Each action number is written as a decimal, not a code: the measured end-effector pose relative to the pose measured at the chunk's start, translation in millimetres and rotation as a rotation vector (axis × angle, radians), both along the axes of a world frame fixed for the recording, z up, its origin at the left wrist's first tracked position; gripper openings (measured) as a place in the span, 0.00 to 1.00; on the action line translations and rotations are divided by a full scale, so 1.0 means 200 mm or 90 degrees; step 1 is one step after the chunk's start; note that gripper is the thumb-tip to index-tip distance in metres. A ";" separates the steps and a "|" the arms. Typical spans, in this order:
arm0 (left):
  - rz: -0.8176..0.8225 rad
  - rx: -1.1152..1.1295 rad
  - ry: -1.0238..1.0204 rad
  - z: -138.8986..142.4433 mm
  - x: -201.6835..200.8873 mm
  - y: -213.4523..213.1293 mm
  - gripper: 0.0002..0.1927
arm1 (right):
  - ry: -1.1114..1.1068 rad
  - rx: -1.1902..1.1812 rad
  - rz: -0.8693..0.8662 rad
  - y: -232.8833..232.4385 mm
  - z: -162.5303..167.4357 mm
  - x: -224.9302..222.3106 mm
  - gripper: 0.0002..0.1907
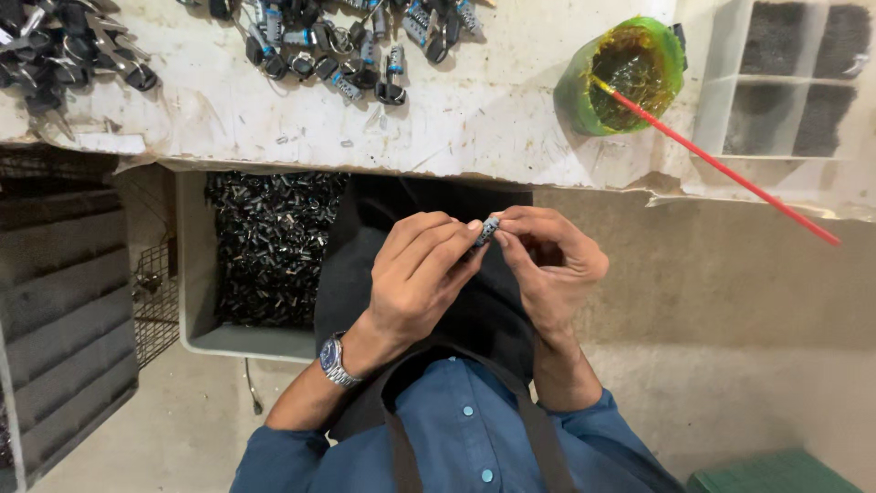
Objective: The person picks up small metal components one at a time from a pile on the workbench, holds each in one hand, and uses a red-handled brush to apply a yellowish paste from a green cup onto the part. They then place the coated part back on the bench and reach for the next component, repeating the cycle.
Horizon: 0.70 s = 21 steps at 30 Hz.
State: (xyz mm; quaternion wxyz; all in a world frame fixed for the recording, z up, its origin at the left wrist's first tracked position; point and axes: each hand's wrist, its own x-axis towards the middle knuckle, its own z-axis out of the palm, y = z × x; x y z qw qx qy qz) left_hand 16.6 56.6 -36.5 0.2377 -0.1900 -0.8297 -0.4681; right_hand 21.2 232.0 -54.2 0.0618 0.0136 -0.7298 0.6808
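Observation:
My left hand [418, 274] and my right hand [549, 263] meet in front of my chest, over a dark apron. Together their fingertips pinch a small metal cylinder part [488, 230] with a blue band. My left wrist carries a metal watch [333, 360]. On the white worktable [274, 119] above lie several similar dark lock parts [351, 50] with blue bands, and another heap of dark parts with keys [64, 50] at the far left.
A green cup of amber grease [630, 73] with a long red stick [730, 169] stands at the table's right. A white divided tray [789, 78] holds small dark pieces. Under the table, a grey bin [196, 301] is full of small metal parts. A green crate [776, 475] sits lower right.

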 end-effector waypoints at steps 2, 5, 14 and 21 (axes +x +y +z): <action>-0.005 -0.037 0.019 -0.01 -0.01 -0.01 0.20 | -0.006 0.045 -0.008 0.00 0.01 0.01 0.09; -0.019 -0.124 0.093 -0.03 -0.02 -0.04 0.19 | -0.005 0.136 -0.023 0.00 0.00 0.01 0.09; 0.040 0.054 -0.095 -0.01 -0.04 0.00 0.16 | 0.002 -0.318 -0.289 0.26 0.05 -0.21 0.14; 0.045 0.114 -0.148 -0.01 -0.08 0.06 0.16 | 0.181 -0.095 -0.379 0.45 0.13 -0.20 0.13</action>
